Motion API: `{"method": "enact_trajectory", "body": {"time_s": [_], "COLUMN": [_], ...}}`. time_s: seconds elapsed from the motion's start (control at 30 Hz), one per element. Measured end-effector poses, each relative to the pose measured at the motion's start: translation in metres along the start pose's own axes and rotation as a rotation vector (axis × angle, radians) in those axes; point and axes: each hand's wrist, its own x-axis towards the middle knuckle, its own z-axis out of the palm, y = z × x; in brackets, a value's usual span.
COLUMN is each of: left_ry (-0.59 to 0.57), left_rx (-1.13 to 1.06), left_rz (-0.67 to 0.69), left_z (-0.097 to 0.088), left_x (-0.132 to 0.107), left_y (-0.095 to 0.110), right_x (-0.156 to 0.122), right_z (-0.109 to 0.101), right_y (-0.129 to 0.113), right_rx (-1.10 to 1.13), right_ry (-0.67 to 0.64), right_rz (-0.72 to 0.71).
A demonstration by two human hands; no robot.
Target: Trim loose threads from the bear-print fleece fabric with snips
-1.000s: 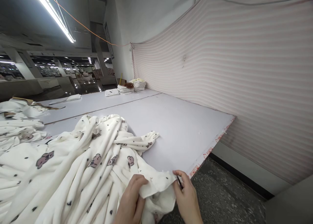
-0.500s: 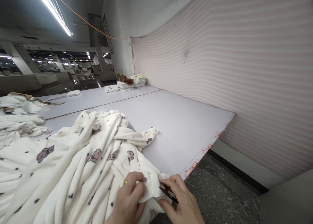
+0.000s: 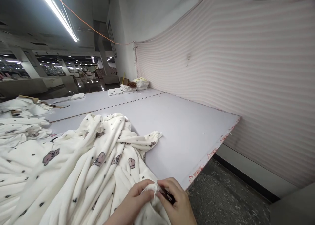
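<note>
A heap of white plush fabric (image 3: 85,166) with dark specks and mauve animal figures spreads over the near left of the table. Its near right edge is pinched up by my left hand (image 3: 134,200), fingers closed on the cloth. My right hand (image 3: 178,202) is closed round dark thread snips (image 3: 169,196), mostly hidden in the palm. Both hands meet at a bunched fold of the fabric, with my right thumb and forefinger touching it. The tips of the snips lie close to this fold; I cannot tell whether they touch it.
The pale table (image 3: 182,126) ends at a taped edge on the right, above a speckled floor (image 3: 221,185). Folded white stacks (image 3: 141,84) stand at the back. More cloth (image 3: 24,107) lies at far left. A striped sheet (image 3: 233,71) hangs along the right.
My left hand has turned and moved right, lifting the fabric's edge into a bunched fold. My right hand has come in against it, and the snips' blades are less visible.
</note>
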Motion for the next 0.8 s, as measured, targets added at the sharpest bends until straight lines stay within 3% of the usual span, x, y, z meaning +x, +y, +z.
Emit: {"method": "enact_trajectory", "body": {"time_s": [0.17,0.33,0.43,0.6,0.8], "left_ry": [-0.051,-0.054,-0.026,-0.051,-0.038], "left_rx": [0.276,0.387,0.296,0.027,0.198], "left_rz": [0.108,0.148,0.143,0.128,0.147], "left_z": [-0.002,-0.002,-0.003,-0.006,-0.001], "left_x": [-0.001,0.002,0.005,0.009,0.006], "left_y": [-0.001,-0.003,-0.007,-0.012,-0.007], "right_x": [0.0,0.003,0.004,-0.002,0.004], "right_z": [0.007,0.014,0.012,0.002,0.002], "right_y": [0.002,-0.004,-0.001,0.009,0.004], "right_rx": [-0.093,-0.038,0.102,0.074,0.02], "right_ry": [-0.009,0.066,0.076,-0.041,-0.05], "right_rz": [0.026,0.191,0.29,0.243,0.228]}}
